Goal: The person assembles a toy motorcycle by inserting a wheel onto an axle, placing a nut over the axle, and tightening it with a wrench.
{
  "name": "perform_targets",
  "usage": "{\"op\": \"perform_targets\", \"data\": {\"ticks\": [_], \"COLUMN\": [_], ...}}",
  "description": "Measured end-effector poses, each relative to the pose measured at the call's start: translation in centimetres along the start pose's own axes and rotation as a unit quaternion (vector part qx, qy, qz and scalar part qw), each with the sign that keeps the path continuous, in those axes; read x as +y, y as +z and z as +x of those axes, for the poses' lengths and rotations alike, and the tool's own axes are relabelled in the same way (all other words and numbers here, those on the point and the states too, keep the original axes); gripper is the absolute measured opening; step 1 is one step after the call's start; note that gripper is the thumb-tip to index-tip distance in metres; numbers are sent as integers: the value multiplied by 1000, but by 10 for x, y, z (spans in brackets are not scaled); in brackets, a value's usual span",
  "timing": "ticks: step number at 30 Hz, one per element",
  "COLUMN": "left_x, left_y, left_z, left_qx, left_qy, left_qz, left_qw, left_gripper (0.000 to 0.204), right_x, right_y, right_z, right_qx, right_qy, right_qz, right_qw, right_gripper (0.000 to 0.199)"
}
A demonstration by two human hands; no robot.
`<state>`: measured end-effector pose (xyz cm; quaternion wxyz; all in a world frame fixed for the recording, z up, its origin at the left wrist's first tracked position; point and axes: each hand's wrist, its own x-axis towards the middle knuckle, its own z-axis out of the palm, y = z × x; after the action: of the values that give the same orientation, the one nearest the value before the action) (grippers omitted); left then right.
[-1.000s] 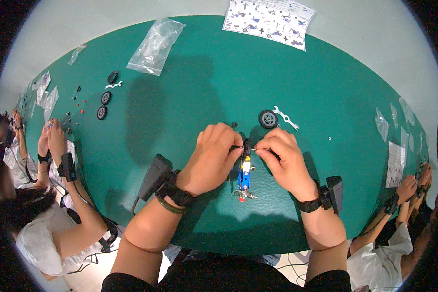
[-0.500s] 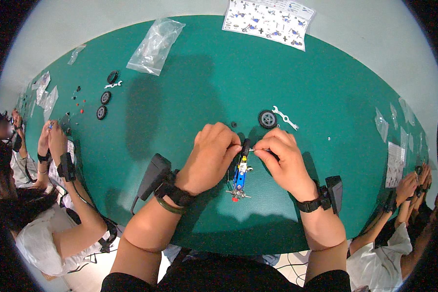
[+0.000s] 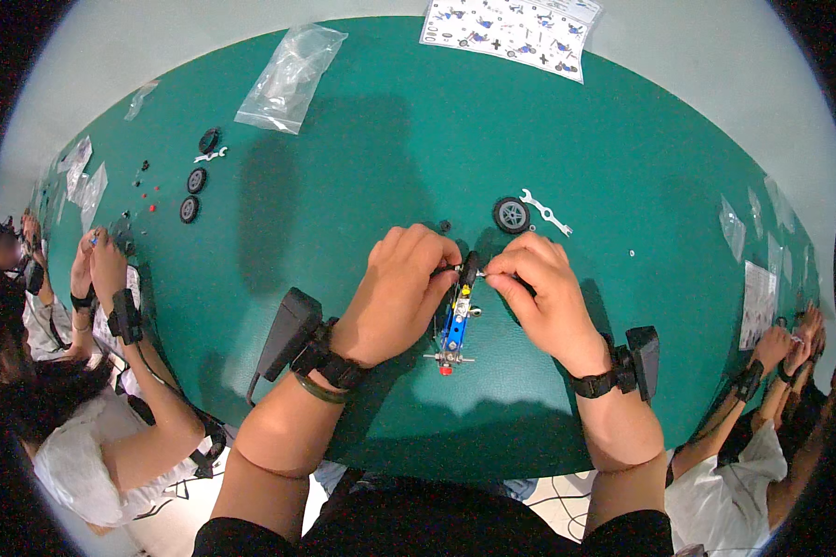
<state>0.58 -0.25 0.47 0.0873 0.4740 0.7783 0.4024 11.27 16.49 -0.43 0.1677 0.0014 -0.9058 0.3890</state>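
A small toy vehicle model (image 3: 454, 332) with a blue body, yellow and white parts and a red tip stands between my hands, pointing away from me. At its far end is a black wheel (image 3: 471, 269). My left hand (image 3: 401, 295) is closed, thumb and fingers pinching at the left side of the model by this wheel; the exact part gripped is hidden. My right hand (image 3: 543, 299) pinches a thin silver rod (image 3: 480, 274) at the wheel's right side. Just beyond my right hand lie a loose grey-hubbed wheel (image 3: 511, 214) and a white wrench (image 3: 547, 213).
A small black part (image 3: 446, 226) lies beyond my left hand. A clear plastic bag (image 3: 293, 79) and a printed instruction sheet (image 3: 511, 35) are at the green table's far edge. People work at both sides; several wheels, including one wheel (image 3: 197, 180), lie at left.
The view has shifted slightly. The model's near end has swung a little to the left, and both hands keep their pinch by the wheel.
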Motion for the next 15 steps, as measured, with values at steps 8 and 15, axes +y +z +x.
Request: {"op": "perform_targets", "data": {"ticks": [8, 15], "left_x": [-3, -5], "left_y": [3, 7], "left_z": [-1, -2], "left_qx": [-11, 4], "left_qy": [5, 28], "left_qz": [21, 54], "left_qw": [1000, 998], "left_gripper": [10, 8], "right_x": [-1, -2], "right_y": [-1, -1], "right_z": [-1, -1], "right_qx": [-1, 2], "right_qy": [-2, -6], "right_qz": [8, 3], "right_qw": [1000, 1000], "right_gripper": [5, 5]}}
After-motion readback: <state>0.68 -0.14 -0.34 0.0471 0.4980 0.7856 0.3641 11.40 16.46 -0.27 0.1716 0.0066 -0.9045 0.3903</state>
